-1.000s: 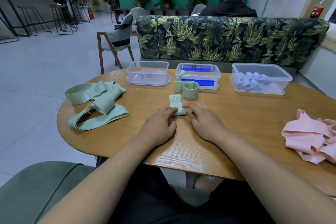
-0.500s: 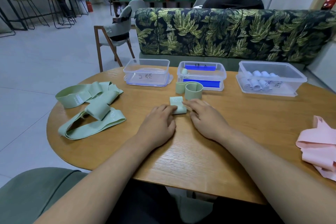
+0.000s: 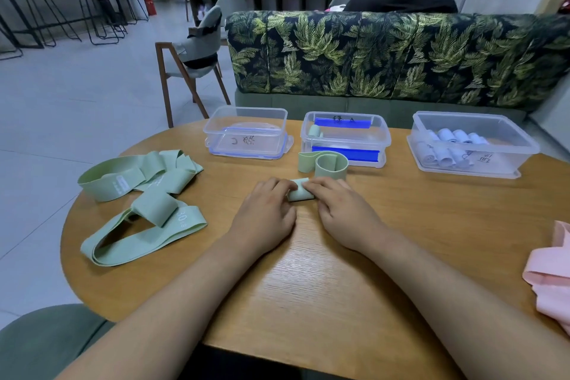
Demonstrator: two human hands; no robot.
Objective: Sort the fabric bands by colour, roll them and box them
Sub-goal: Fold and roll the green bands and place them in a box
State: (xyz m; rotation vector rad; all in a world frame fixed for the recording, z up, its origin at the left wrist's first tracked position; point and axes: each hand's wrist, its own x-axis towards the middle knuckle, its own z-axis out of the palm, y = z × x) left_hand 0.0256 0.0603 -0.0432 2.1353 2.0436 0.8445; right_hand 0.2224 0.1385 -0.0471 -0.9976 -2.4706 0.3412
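Observation:
A small green band roll lies on the round wooden table in front of me. My left hand pinches its left end and my right hand pinches its right end, fingertips curled on top of it. Just beyond stands another loosely coiled green band. A heap of loose green bands lies to the left. Pink bands sit at the right edge. At the back stand three clear boxes: an empty one, a middle one holding one green roll, and a right one with several pale blue rolls.
A leaf-patterned sofa back rises right behind the table, with a person sitting beyond it. A wooden chair stands at the back left on the tiled floor. A green seat cushion is at my lower left.
The flat tail of the green band in front of my hands has been rolled up, so the roll is now thicker and farther from me. My view has shifted slightly left.

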